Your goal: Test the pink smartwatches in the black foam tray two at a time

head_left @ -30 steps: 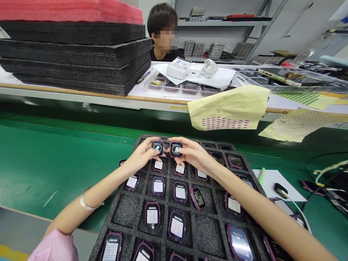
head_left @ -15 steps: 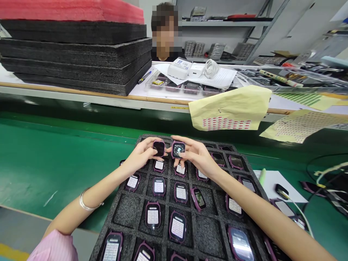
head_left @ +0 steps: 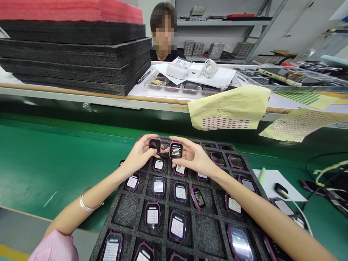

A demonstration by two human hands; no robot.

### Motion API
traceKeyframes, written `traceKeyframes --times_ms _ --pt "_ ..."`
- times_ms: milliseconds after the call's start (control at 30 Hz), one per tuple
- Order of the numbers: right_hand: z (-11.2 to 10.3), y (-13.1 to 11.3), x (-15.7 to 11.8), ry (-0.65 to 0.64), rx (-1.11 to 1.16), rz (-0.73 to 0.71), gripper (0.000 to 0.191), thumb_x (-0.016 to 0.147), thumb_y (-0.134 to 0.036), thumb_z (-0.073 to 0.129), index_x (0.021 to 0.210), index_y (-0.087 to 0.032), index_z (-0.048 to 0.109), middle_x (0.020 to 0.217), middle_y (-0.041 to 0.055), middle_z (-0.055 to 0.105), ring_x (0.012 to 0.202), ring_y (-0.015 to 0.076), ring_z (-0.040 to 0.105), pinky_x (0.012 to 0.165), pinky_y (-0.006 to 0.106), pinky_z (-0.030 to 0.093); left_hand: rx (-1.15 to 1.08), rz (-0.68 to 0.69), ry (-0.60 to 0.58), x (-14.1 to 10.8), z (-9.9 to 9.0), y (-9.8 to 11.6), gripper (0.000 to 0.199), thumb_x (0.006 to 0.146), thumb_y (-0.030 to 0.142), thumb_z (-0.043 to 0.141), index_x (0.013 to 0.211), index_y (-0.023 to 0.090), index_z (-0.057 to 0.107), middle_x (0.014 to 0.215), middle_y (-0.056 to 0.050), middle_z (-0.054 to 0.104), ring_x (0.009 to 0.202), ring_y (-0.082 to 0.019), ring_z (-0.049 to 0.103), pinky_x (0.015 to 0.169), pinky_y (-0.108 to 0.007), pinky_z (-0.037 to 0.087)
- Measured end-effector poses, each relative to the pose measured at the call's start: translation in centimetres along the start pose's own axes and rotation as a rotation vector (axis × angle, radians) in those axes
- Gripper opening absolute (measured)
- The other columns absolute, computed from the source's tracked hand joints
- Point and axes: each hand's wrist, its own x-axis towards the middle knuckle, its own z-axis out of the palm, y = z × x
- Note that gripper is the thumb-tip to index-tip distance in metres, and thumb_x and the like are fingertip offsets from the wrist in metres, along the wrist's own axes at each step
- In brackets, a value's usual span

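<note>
Between the fingers and thumb of my left hand (head_left: 141,150) is a purple-framed smartwatch (head_left: 154,145) with a dark screen, held upright. My right hand (head_left: 193,154) grips a second purple smartwatch (head_left: 176,149) by its edges; lines of white text show on its black screen. Both watches are strapless and held side by side above the far part of a black foam tray (head_left: 126,210). In the tray's square pockets lie several more purple watches, such as one watch (head_left: 153,214) with a white grid on its screen. Some pockets hold nothing.
Black foam trays (head_left: 81,54) topped by pink foam are stacked on the raised shelf at left. A white charger (head_left: 194,69) with coiled cable rests on papers there. Yellow sheets (head_left: 228,108) hang over the shelf edge. Cables (head_left: 331,170) lie at right. A person (head_left: 163,32) sits opposite.
The right-hand watch's screen has switched from a dial-like picture to text lines, and my right thumb has moved off it to the lower edge. Both watches have shifted slightly left.
</note>
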Motion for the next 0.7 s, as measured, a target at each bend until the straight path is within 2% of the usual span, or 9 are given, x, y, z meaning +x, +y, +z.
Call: traceKeyframes --times_ms 133,233,333,400,467,567,633,700 --pt "-0.8 1.3 1.3 -0.049 -0.511 -0.068 0.054 0.088 -0.028 0.063 0.134 -0.015 0.038 0.093 0.0076 0.067 0.072 0.0191 0.069 0.061 0.033 0.059 -0.033 0.024 0.047 0.0 -0.3 0.4 0.048 0.070 0.014 0.060 0.117 0.014 0.049 0.096 -0.007 0.066 0.088 -0.020 0.067 0.067 -0.029 0.057" --pt "-1.4 2.4 3.0 -0.010 -0.808 -0.099 0.051 0.080 -0.031 0.074 0.122 -0.012 0.053 0.096 0.0106 0.064 0.081 0.0245 0.065 0.073 0.042 0.055 -0.037 0.033 0.043 0.0 -0.3 0.6 0.050 0.070 0.015 0.062 0.118 0.014 0.048 0.092 -0.006 0.066 0.085 -0.019 0.066 0.065 -0.028 0.056" --pt "-1.5 3.0 4.4 -0.018 -0.957 -0.114 0.052 0.074 -0.032 0.079 0.119 -0.014 0.061 0.103 0.0126 0.061 0.098 0.0307 0.057 0.088 0.049 0.047 -0.023 0.029 0.030 -0.2 -0.1 0.6 0.050 0.068 0.016 0.065 0.115 0.016 0.049 0.094 -0.006 0.064 0.081 -0.018 0.065 0.063 -0.028 0.054" --pt "-1.5 3.0 4.7 -0.039 -1.038 -0.114 0.054 0.078 -0.035 0.077 0.125 -0.017 0.059 0.104 0.0118 0.061 0.100 0.0306 0.055 0.090 0.048 0.044 0.001 0.017 0.021 -0.2 0.0 0.4 0.050 0.067 0.017 0.067 0.114 0.016 0.049 0.093 -0.005 0.063 0.078 -0.017 0.064 0.061 -0.027 0.053" --pt "-1.9 2.6 4.5 -0.034 -1.101 -0.103 0.044 0.085 -0.036 0.069 0.124 -0.017 0.061 0.105 0.0122 0.061 0.100 0.0298 0.054 0.091 0.045 0.043 0.034 0.019 0.014 -0.3 0.0 0.1 0.051 0.067 0.018 0.068 0.113 0.016 0.049 0.092 -0.005 0.063 0.077 -0.017 0.063 0.060 -0.027 0.051" --pt "-2.8 1.9 3.4 0.027 -1.171 -0.050 0.024 0.094 -0.030 0.056 0.104 -0.013 0.070 0.095 0.0138 0.063 0.097 0.0304 0.055 0.090 0.044 0.041 0.122 0.073 0.004 -0.2 -0.2 -0.3 0.047 0.069 0.019 0.068 0.113 0.017 0.051 0.092 -0.004 0.062 0.081 -0.017 0.061 0.067 -0.028 0.050" --pt "-3.4 2.0 2.6 0.066 -1.189 0.002 0.020 0.092 -0.028 0.059 0.090 -0.012 0.071 0.085 0.0134 0.063 0.090 0.0304 0.058 0.085 0.043 0.043 0.209 0.113 -0.001 -0.1 -0.2 -0.7 0.043 0.073 0.021 0.067 0.114 0.017 0.053 0.094 -0.004 0.062 0.084 -0.017 0.060 0.073 -0.029 0.049" --pt "-3.7 2.5 2.0 0.106 -1.174 0.039 0.017 0.087 -0.027 0.065 0.089 -0.011 0.070 0.085 0.0134 0.063 0.085 0.0298 0.060 0.081 0.041 0.045 0.296 0.159 -0.009 -0.1 0.0 -1.0 0.040 0.076 0.022 0.064 0.113 0.017 0.053 0.099 -0.005 0.062 0.089 -0.018 0.059 0.079 -0.030 0.048"
